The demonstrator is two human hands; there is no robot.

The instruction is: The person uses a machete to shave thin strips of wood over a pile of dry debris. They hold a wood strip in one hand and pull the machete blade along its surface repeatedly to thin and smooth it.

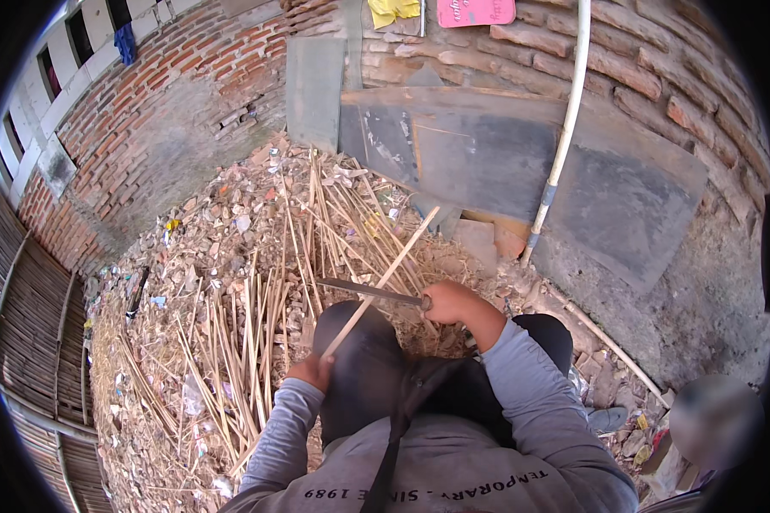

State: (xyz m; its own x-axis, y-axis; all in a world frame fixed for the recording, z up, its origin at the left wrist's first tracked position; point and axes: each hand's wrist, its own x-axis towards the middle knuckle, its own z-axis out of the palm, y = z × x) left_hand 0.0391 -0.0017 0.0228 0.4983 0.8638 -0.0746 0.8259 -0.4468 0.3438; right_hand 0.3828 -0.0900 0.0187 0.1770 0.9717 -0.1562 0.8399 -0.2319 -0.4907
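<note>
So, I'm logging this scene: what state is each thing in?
Left hand: closed around bamboo strip
Right hand: closed around knife
Bamboo strip: slanted, crossing the blade
Knife: unsheathed
Other bamboo strips: lying loose
White pole: standing
Grey panels: leaning against brick wall

Left hand (310, 373): grips the lower end of a pale split-bamboo stick (404, 256), which slants up and to the right over the left knee (373, 342).
Right hand (453, 306): holds a long-bladed knife (393, 296) by its handle, the blade pointing left and crossing the stick.
Bamboo strips (250, 342): loose clusters on littered ground (198, 224).
Brick wall (197, 81): dark panels (479, 145) lean nearby, a white pipe (566, 137) in front.
</note>
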